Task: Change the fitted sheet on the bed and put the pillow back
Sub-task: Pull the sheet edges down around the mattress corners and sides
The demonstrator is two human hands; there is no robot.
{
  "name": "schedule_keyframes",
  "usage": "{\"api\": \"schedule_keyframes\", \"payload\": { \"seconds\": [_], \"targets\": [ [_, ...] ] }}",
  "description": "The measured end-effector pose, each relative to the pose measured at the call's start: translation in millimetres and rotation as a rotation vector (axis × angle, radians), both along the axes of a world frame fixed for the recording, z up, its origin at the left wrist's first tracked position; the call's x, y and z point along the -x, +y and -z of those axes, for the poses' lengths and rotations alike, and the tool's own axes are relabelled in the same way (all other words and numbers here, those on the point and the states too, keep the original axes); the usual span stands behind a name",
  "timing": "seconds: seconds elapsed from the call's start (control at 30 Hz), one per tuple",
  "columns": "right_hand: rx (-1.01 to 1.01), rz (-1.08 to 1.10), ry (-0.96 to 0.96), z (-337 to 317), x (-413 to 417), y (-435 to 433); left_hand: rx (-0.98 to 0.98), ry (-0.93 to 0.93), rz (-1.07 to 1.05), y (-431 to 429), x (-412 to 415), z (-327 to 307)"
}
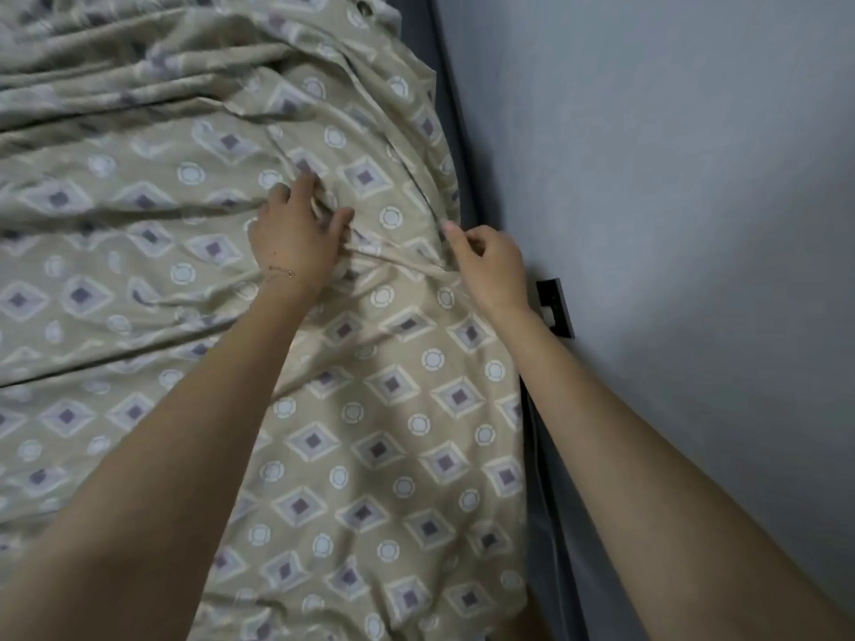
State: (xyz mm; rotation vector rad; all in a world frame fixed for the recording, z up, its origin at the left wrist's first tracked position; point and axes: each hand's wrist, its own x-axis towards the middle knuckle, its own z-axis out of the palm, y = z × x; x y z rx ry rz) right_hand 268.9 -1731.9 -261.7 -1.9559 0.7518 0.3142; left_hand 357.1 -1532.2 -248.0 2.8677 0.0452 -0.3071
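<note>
While sheet [393,455] looked soft, light, rumpled, left grip [296,233] clutched bunched cloth; right grip [486,266] pinched fold near edge; hem likely best hold.

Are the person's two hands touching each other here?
Apart. The head view shows a wrinkled stretch of patterned sheet between the left hand and the right hand.

Bedroom — sheeted bed [379,409] against wall [694,178].
</note>
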Motion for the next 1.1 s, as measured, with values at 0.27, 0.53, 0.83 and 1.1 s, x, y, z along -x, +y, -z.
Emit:
{"api": "schedule_keyframes", "payload": {
  "seconds": [0.27, 0.53, 0.83, 1.1],
  "targets": [
    [-0.029, -0.098, -0.045, -5.1, -61.1, 9.6, 0.223, -0.256, 0.183, -14.1, -41.7, -9.9],
    [-0.128, 0.021, -0.287, -23.6, -172.4, 3.4, 0.687, -0.041, 0.014, -17.8, -122.4, -25.8],
    [-0.118, 0.04, -0.212, -14.1, -78.0, 11.5, 0.045, 0.059, 0.301, -27.3, 6.1, 2.9],
    [-0.04, 0.188, -0.019, -22.8, 34.1, 22.0, -0.124, 0.135, 0.393, -25.3, 7.3, 31.1]
  ]
}}
